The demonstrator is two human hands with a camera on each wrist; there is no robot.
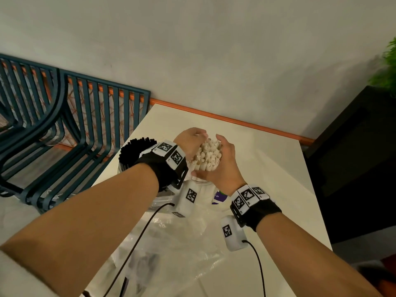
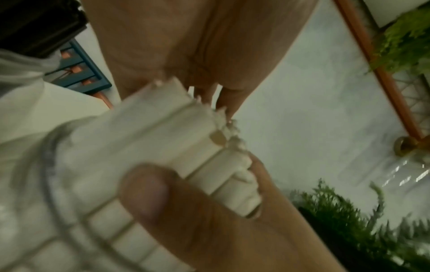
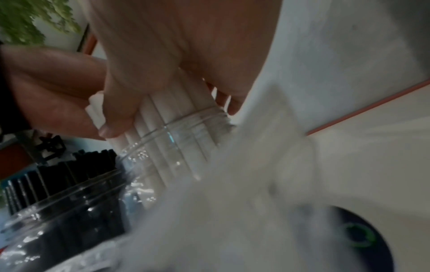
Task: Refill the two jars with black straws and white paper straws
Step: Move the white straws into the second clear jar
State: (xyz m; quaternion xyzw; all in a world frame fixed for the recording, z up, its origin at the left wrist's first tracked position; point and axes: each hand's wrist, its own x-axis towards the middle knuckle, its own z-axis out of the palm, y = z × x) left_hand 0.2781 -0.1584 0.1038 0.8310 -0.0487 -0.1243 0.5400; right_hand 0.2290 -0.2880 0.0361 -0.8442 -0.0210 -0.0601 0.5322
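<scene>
A thick bundle of white paper straws (image 1: pixel 209 156) stands upright in a clear jar (image 1: pixel 200 182) near the middle of the white table (image 1: pixel 267 168). My left hand (image 1: pixel 190 141) curls round the bundle's left side and my right hand (image 1: pixel 224 166) round its right side, thumb at the front. In the right wrist view the white paper straws (image 3: pixel 167 112) enter the jar's mouth (image 3: pixel 197 117) below my thumb. The left wrist view shows the straw tops (image 2: pixel 186 147) between both hands. To the left, black straws (image 1: pixel 137 150) fill a second clear jar (image 3: pixel 60 211).
Crumpled clear plastic bags (image 1: pixel 171 243) lie on the table in front of the jars, with a purple-labelled item (image 1: pixel 219 197) beside them. Dark slatted chairs (image 1: pixel 64 125) stand to the left. A black cabinet (image 1: pixel 353 157) with a green plant (image 1: pixel 385 67) is at the right.
</scene>
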